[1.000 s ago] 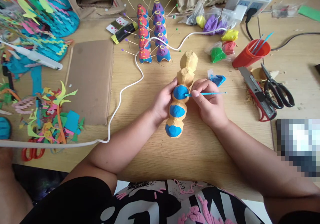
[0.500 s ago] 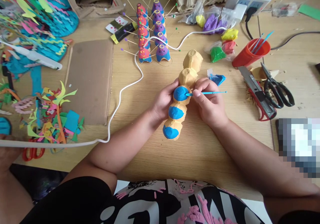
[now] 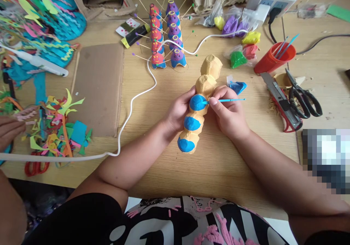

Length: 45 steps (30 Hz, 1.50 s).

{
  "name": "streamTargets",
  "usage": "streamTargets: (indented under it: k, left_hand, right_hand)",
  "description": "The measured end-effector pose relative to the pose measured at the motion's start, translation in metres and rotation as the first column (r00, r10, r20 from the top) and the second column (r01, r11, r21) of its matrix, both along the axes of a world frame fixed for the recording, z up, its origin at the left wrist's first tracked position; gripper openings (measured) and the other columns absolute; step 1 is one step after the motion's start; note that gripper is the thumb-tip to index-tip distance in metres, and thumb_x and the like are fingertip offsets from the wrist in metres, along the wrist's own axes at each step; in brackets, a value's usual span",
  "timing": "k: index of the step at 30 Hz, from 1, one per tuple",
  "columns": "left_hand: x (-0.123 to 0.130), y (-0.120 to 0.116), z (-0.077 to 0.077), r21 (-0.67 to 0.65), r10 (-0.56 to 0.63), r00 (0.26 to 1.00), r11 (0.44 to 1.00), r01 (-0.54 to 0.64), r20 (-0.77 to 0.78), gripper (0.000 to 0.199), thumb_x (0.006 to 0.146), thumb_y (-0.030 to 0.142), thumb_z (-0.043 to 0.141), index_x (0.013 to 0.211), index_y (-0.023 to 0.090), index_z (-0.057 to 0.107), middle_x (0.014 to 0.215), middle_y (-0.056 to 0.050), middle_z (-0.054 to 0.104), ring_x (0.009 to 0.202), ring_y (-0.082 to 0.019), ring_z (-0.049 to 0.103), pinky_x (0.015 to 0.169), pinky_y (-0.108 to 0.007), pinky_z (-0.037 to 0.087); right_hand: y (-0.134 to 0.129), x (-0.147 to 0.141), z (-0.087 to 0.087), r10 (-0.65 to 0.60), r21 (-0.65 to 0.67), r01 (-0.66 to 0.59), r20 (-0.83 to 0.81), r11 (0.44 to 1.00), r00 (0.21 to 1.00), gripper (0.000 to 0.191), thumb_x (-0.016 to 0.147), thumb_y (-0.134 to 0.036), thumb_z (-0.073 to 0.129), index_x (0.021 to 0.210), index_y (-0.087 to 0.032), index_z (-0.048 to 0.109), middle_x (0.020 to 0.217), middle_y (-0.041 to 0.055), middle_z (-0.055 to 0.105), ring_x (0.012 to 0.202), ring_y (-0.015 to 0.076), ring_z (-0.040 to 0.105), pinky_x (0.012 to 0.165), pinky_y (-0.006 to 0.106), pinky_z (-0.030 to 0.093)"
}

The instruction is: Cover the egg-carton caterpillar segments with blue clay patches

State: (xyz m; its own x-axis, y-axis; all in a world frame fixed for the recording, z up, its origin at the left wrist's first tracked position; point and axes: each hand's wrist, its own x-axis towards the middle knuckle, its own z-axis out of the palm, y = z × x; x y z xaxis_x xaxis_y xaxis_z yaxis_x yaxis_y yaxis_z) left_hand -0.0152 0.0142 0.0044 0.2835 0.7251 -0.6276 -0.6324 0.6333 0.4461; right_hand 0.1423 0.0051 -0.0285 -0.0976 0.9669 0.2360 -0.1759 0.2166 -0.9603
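My left hand (image 3: 179,110) grips a yellow-orange egg-carton strip (image 3: 206,84) from its left side, fingers partly hidden behind it. The strip is a row of bumps; the three nearer ones carry blue clay (image 3: 192,123) patches, the two farther ones are bare. In my right hand (image 3: 229,110), pinched between thumb and fingers, is a thin blue modelling tool (image 3: 229,100). Its left tip touches the blue patch on the middle bump. Right of the strip lies a small bag of blue clay (image 3: 237,86).
Finished red figures (image 3: 158,58) and purple figures (image 3: 178,56) stand behind. A white cable (image 3: 132,106) crosses the table. To the right are a red cup (image 3: 276,57), a utility knife (image 3: 281,99) and scissors (image 3: 303,95). Another person's hand (image 3: 11,132) is among paper scraps at left.
The modelling tool has shifted slightly left, its tip still on the middle blue patch. At the left edge, the other person's hand has moved up to the paper scraps.
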Motion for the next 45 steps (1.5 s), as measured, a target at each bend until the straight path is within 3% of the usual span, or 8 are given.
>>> streamTargets:
  k: [14, 23, 28, 34, 40, 45]
  left_hand:
    - [-0.001, 0.002, 0.000, -0.012, -0.026, 1.000, 1.000, 0.026, -0.004, 0.031, 0.107, 0.054, 0.060, 0.117, 0.036, 0.082, 0.100, -0.005, 0.088, 0.110, -0.033, 0.086, 0.092, -0.047, 0.069]
    - [0.000, 0.000, -0.001, -0.017, -0.006, 1.000, 1.000, 0.006, -0.007, 0.039, 0.104, 0.066, 0.061, 0.119, 0.036, 0.082, 0.100, -0.006, 0.088, 0.111, -0.035, 0.085, 0.092, -0.049, 0.069]
    - [-0.002, 0.001, -0.003, -0.009, -0.028, 1.000, 1.000, 0.028, -0.004, 0.031, 0.106, 0.057, 0.062, 0.117, 0.035, 0.081, 0.093, -0.005, 0.087, 0.097, -0.031, 0.086, 0.085, -0.044, 0.069]
    - [-0.004, 0.002, -0.006, -0.017, -0.002, 1.000, 1.000, 0.002, 0.005, 0.031, 0.106, 0.047, 0.059, 0.126, 0.036, 0.080, 0.093, -0.003, 0.088, 0.092, -0.030, 0.087, 0.086, -0.046, 0.071]
    - [0.001, 0.003, 0.003, 0.028, 0.017, 0.998, 0.999, -0.019, 0.061, 0.034, 0.113, 0.039, 0.050, 0.111, 0.026, 0.081, 0.089, -0.003, 0.086, 0.096, -0.024, 0.086, 0.089, -0.038, 0.071]
    - [0.001, 0.004, 0.005, -0.023, -0.026, 0.999, 0.999, 0.027, 0.029, 0.035, 0.110, 0.045, 0.053, 0.118, 0.032, 0.084, 0.096, -0.005, 0.089, 0.112, -0.033, 0.086, 0.095, -0.051, 0.070]
  right_hand:
    - [0.000, -0.001, 0.002, 0.015, 0.001, -0.015, 0.005, 1.000, 1.000, 0.048, 0.094, -0.066, 0.088, 0.084, -0.027, 0.062, 0.084, -0.0023, 0.055, 0.076, 0.0156, 0.055, 0.067, 0.032, 0.048]
    - [0.000, -0.002, 0.003, 0.018, -0.038, -0.018, -0.011, 0.999, 1.000, 0.052, 0.091, -0.068, 0.089, 0.083, -0.027, 0.060, 0.080, -0.0029, 0.055, 0.072, 0.0152, 0.053, 0.063, 0.031, 0.046]
    - [0.000, -0.002, 0.003, 0.026, -0.035, -0.028, -0.052, 0.999, 0.998, 0.052, 0.091, -0.068, 0.089, 0.082, -0.026, 0.060, 0.082, -0.0025, 0.057, 0.072, 0.0154, 0.054, 0.065, 0.032, 0.047]
    - [0.000, -0.002, 0.006, 0.003, -0.024, -0.003, -0.019, 1.000, 1.000, 0.053, 0.090, -0.069, 0.089, 0.081, -0.026, 0.060, 0.082, -0.0021, 0.056, 0.074, 0.0163, 0.055, 0.066, 0.033, 0.048]
    - [-0.003, 0.000, 0.013, -0.043, 0.109, 0.025, 0.169, 0.994, 0.985, 0.050, 0.093, -0.070, 0.086, 0.080, -0.027, 0.065, 0.086, 0.0005, 0.058, 0.084, 0.0198, 0.058, 0.083, 0.040, 0.053]
    - [-0.004, 0.001, 0.013, -0.075, 0.143, 0.044, 0.220, 0.989, 0.973, 0.046, 0.097, -0.067, 0.083, 0.082, -0.026, 0.068, 0.087, 0.0007, 0.061, 0.085, 0.0197, 0.059, 0.085, 0.040, 0.051]
